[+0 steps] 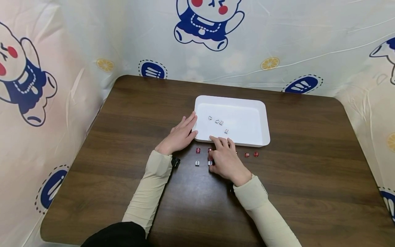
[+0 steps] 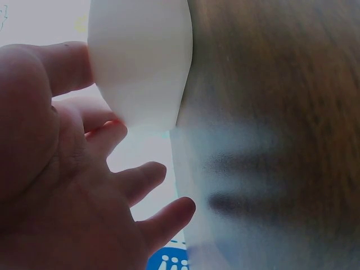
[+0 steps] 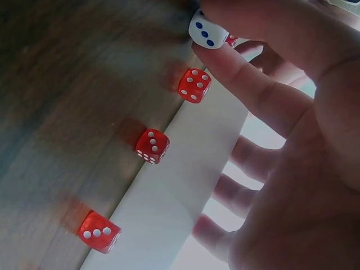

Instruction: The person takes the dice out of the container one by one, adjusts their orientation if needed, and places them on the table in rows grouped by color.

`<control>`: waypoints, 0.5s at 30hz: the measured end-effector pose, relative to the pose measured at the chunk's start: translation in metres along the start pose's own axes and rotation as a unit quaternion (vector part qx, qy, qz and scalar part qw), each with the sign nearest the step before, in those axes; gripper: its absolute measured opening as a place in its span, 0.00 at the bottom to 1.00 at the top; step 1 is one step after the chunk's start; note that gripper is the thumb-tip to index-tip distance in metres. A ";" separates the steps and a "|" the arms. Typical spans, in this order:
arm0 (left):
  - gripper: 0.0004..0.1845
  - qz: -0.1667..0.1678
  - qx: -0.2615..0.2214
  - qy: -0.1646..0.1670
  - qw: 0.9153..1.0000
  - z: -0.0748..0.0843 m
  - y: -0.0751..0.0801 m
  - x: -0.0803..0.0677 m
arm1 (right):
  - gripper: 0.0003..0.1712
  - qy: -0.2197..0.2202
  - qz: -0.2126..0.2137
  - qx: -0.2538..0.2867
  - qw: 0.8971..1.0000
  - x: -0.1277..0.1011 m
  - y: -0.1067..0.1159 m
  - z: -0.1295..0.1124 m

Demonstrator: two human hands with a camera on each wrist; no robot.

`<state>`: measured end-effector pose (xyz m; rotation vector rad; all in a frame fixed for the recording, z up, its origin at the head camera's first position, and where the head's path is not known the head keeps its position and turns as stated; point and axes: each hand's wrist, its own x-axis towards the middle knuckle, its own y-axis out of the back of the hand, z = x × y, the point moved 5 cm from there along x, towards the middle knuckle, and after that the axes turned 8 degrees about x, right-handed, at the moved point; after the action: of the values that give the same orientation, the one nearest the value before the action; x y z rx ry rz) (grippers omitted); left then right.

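Between thumb and index finger, my right hand (image 1: 226, 161) pinches a white die (image 3: 207, 31) with blue pips, low over the table just behind the row of red dice. Its other fingers reach over the near rim of a white tray (image 1: 247, 118). My left hand (image 1: 179, 139) rests against the tray's left end, thumb and fingertips at the rim, fingers spread. Left of the pinched die sits another white die (image 1: 197, 163). Several white dice (image 1: 226, 131) lie inside the tray. A red die (image 3: 194, 85) stands near my right index finger, with part of the row hidden by that hand.
Along the tray's near side runs the row of red dice, including one at the right end (image 1: 256, 154). Everything stands on a dark wooden table (image 1: 308, 164). A printed curtain (image 1: 308, 41) hangs behind and at both sides.
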<state>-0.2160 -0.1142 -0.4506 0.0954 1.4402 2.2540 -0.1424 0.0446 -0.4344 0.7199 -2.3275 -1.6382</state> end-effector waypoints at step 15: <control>0.33 0.000 0.000 0.003 1.000 0.000 0.000 0.000 | 0.08 -0.002 -0.002 0.001 1.000 -0.001 0.000 0.000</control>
<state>-0.2160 -0.1139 -0.4503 0.0885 1.4428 2.2568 -0.1418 0.0448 -0.4341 0.7246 -2.3318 -1.6401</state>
